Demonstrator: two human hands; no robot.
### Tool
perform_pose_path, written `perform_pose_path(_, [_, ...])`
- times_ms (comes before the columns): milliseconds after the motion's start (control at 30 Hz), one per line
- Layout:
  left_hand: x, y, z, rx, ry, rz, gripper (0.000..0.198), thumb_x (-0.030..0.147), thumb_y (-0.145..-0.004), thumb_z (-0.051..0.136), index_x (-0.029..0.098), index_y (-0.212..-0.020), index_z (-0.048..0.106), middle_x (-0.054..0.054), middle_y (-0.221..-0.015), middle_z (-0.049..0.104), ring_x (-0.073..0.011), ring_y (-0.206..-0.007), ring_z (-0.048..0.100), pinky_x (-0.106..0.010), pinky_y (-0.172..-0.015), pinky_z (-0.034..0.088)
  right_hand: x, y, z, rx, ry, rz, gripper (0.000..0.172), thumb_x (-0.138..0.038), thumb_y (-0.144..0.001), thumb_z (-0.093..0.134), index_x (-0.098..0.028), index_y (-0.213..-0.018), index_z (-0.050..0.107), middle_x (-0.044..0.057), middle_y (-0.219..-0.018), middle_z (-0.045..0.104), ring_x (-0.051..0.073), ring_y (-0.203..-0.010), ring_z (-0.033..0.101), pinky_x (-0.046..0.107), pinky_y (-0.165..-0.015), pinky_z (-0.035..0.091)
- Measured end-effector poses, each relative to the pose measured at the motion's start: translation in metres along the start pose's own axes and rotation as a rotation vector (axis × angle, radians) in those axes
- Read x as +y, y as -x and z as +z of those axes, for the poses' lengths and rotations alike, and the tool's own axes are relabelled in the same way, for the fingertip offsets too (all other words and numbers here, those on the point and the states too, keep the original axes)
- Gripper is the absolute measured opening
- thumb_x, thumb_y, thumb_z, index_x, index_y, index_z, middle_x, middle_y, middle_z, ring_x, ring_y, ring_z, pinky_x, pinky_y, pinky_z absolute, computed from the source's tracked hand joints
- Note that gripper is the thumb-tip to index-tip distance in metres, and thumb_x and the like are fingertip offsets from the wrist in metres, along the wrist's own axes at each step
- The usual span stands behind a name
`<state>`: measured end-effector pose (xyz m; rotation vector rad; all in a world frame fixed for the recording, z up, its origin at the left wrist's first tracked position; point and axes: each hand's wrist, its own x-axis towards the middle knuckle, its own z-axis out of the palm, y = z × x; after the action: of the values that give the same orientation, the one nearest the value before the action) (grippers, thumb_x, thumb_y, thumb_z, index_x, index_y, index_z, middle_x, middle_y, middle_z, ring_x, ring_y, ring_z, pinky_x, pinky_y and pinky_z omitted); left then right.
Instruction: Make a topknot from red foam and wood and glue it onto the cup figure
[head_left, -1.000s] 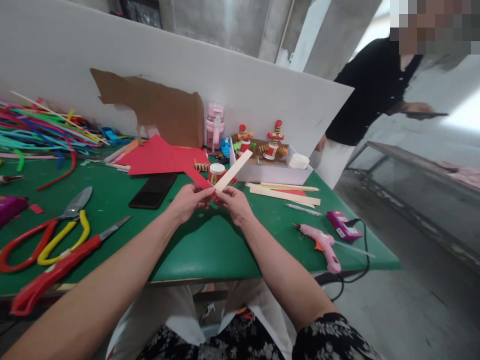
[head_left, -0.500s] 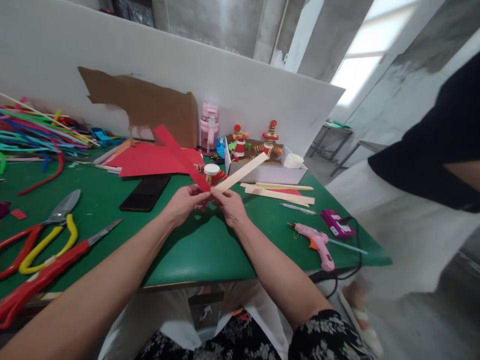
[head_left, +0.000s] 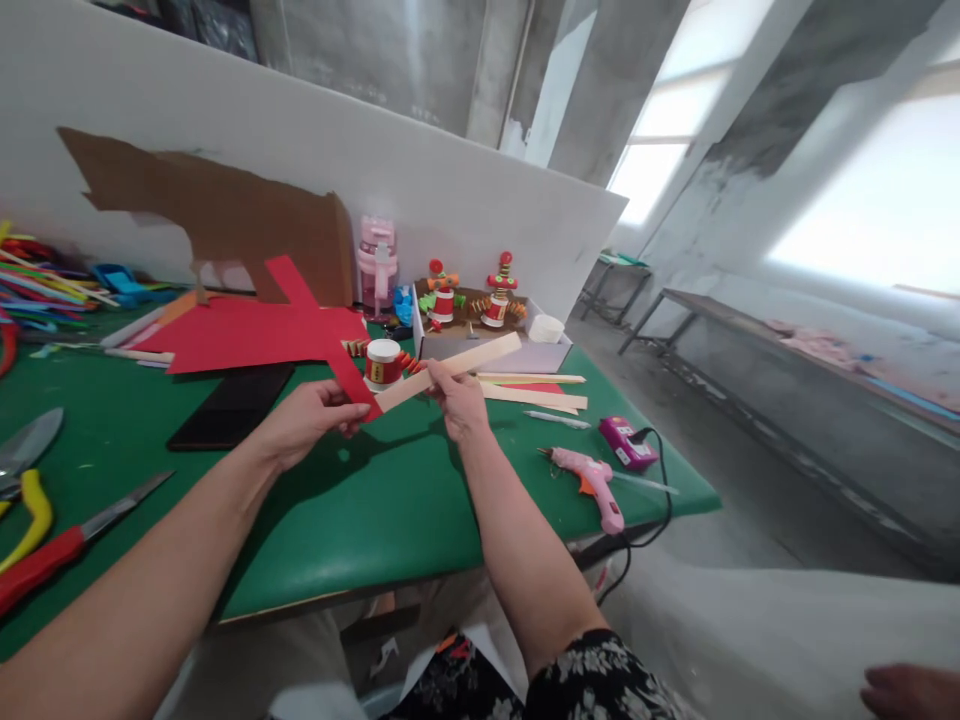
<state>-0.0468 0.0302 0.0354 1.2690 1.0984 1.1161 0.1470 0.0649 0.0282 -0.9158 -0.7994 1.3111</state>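
My left hand (head_left: 319, 418) pinches the lower end of a red paper strip (head_left: 304, 292), where it meets a cream paper strip (head_left: 484, 356). The two strips form a V above the table. Around the middle of the cream strip, the fingers of my right hand (head_left: 459, 400) are closed. Just behind the strips stands a small red cup with a white top (head_left: 383, 362), with folded paper arms at its sides. Whether the strips are glued together at the corner, I cannot tell.
A pink glue gun (head_left: 592, 480), a purple box with a cord (head_left: 627, 443) and a pen (head_left: 556, 419) lie to the right. Red-handled scissors (head_left: 56, 560) and a black phone (head_left: 229, 405) lie left. A box (head_left: 491, 352) holds paper figures. Another person's hand (head_left: 909, 692) shows lower right.
My right hand has slid from the joined corner out along the cream strip, away from my left hand. The view has turned right, and the other person has moved mostly out of sight.
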Motion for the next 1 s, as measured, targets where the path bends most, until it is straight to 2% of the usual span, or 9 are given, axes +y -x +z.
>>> perform_pose_path(200, [0.002, 0.0, -0.012, -0.018, 0.007, -0.014, 0.021, 0.028, -0.05, 0.084, 0.018, -0.063, 0.072, -0.002, -0.057, 0.066, -0.0098, -0.046, 0.049, -0.02, -0.042, 0.037, -0.023, -0.013, -0.024, 0.158, -0.042, -0.08, 0.021, -0.035, -0.065, 0.082, -0.017, -0.072, 0.074, -0.003, -0.058, 0.06, 0.007, -0.052, 0.046, 0.021, -0.057, 0.047])
perform_pose_path(333, [0.003, -0.001, -0.015, -0.042, -0.019, -0.028, 0.021, 0.029, -0.05, 0.084, 0.018, -0.063, 0.072, -0.001, -0.054, 0.064, -0.0093, -0.044, 0.046, -0.02, -0.042, 0.035, -0.03, -0.021, -0.039, 0.291, -0.091, -0.143, 0.02, -0.034, -0.069, 0.079, -0.018, -0.079, 0.073, -0.003, -0.064, 0.063, 0.008, -0.056, 0.051, 0.022, -0.061, 0.049])
perform_pose_path(433, [0.006, 0.001, -0.013, -0.058, -0.023, 0.008, 0.024, 0.031, -0.051, 0.085, 0.017, -0.067, 0.074, -0.003, -0.057, 0.066, -0.01, -0.045, 0.048, -0.022, -0.043, 0.038, -0.033, -0.023, -0.048, 0.409, -0.203, -0.226, 0.019, -0.037, -0.078, 0.07, -0.02, -0.086, 0.071, -0.002, -0.072, 0.067, 0.009, -0.059, 0.056, 0.021, -0.062, 0.05])
perform_pose_path(500, [0.008, 0.002, -0.009, -0.02, 0.006, 0.048, 0.026, 0.032, -0.051, 0.086, 0.016, -0.067, 0.074, -0.004, -0.059, 0.067, -0.0108, -0.047, 0.05, -0.023, -0.046, 0.041, -0.033, -0.022, -0.049, 0.458, -0.295, -0.227, 0.023, -0.043, -0.086, 0.059, -0.022, -0.085, 0.068, -0.001, -0.074, 0.067, 0.009, -0.057, 0.055, 0.022, -0.064, 0.052])
perform_pose_path(567, [0.008, 0.002, -0.004, 0.075, 0.08, 0.085, 0.029, 0.035, -0.049, 0.087, 0.016, -0.066, 0.072, -0.004, -0.059, 0.066, -0.0116, -0.05, 0.052, -0.025, -0.05, 0.043, -0.03, -0.018, -0.041, 0.372, -0.317, -0.153, 0.035, -0.053, -0.091, 0.049, -0.023, -0.081, 0.066, 0.0, -0.076, 0.068, 0.01, -0.056, 0.055, 0.024, -0.066, 0.054])
perform_pose_path(667, [0.006, -0.001, 0.004, 0.171, 0.198, 0.09, 0.036, 0.039, -0.047, 0.088, 0.015, -0.067, 0.07, -0.003, -0.061, 0.066, -0.0117, -0.052, 0.054, -0.026, -0.053, 0.045, -0.016, -0.005, -0.014, 0.055, -0.214, 0.055, 0.044, -0.063, -0.084, 0.057, -0.021, -0.078, 0.069, 0.004, -0.076, 0.069, 0.013, -0.061, 0.06, 0.028, -0.067, 0.055])
perform_pose_path(767, [0.003, -0.003, 0.009, 0.171, 0.282, 0.053, 0.041, 0.04, -0.043, 0.089, 0.014, -0.069, 0.069, -0.003, -0.065, 0.067, -0.0114, -0.054, 0.054, -0.026, -0.053, 0.045, 0.005, 0.012, 0.018, -0.222, -0.04, 0.142, 0.033, -0.046, -0.066, 0.083, -0.019, -0.082, 0.073, 0.003, -0.081, 0.072, 0.013, -0.067, 0.062, 0.026, -0.071, 0.054])
perform_pose_path(867, [0.002, -0.004, 0.012, 0.134, 0.318, 0.004, 0.043, 0.037, -0.041, 0.09, 0.013, -0.071, 0.07, -0.003, -0.067, 0.068, -0.0106, -0.054, 0.054, -0.025, -0.053, 0.045, 0.02, 0.023, 0.034, -0.282, 0.005, 0.072, 0.034, -0.034, -0.056, 0.089, -0.019, -0.083, 0.075, 0.002, -0.085, 0.075, 0.014, -0.074, 0.065, 0.028, -0.077, 0.054])
perform_pose_path(1000, [0.0, -0.005, 0.013, 0.103, 0.295, -0.053, 0.043, 0.034, -0.041, 0.09, 0.012, -0.073, 0.071, -0.002, -0.063, 0.067, -0.009, -0.05, 0.052, -0.023, -0.05, 0.042, 0.023, 0.023, 0.029, -0.235, 0.02, 0.001, 0.024, -0.025, -0.059, 0.085, -0.018, -0.079, 0.075, 0.002, -0.081, 0.075, 0.016, -0.078, 0.066, 0.029, -0.079, 0.053])
